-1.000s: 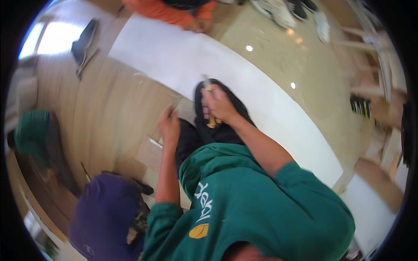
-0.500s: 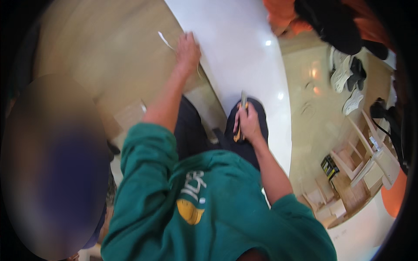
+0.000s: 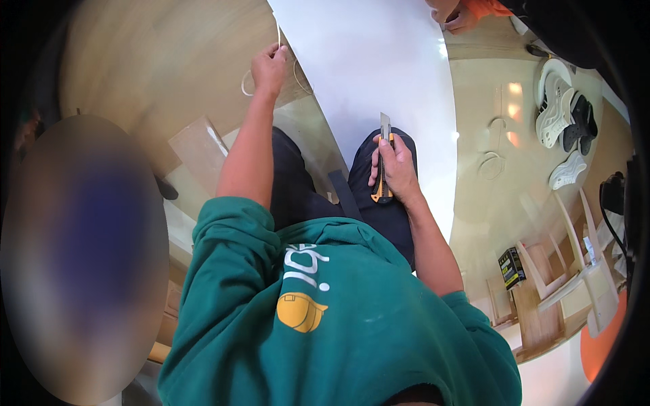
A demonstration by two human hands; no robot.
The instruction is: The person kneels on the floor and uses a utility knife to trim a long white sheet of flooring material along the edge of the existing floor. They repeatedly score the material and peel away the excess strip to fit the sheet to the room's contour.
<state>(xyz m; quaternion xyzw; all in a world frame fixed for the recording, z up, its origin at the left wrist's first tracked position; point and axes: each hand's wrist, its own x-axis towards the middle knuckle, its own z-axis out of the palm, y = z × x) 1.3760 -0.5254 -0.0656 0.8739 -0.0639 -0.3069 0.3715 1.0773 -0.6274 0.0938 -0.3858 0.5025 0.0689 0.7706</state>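
My left hand (image 3: 269,70) is closed, pinching a thin white strip (image 3: 278,32) beside the left edge of a long white panel (image 3: 379,61). Part of the strip sticks up past my fingers, and thin loops hang on both sides of the hand. In my right hand (image 3: 396,168) is a yellow and black utility knife (image 3: 383,177), its blade out and pointing away from me. The knife is above my right knee, over the near part of the panel.
Another person's hands (image 3: 455,16) are at the panel's far right edge. Pale clogs (image 3: 555,111) and dark ones lie on the right, above wooden chairs (image 3: 572,277) and a black and yellow box (image 3: 512,268). Someone blurred is close on my left. Thin strip curls (image 3: 492,164) lie on the floor.
My left hand has shifted a little left and away from me along the panel's edge with the strip. The knife remains in my right hand, and the other person's hands now show.
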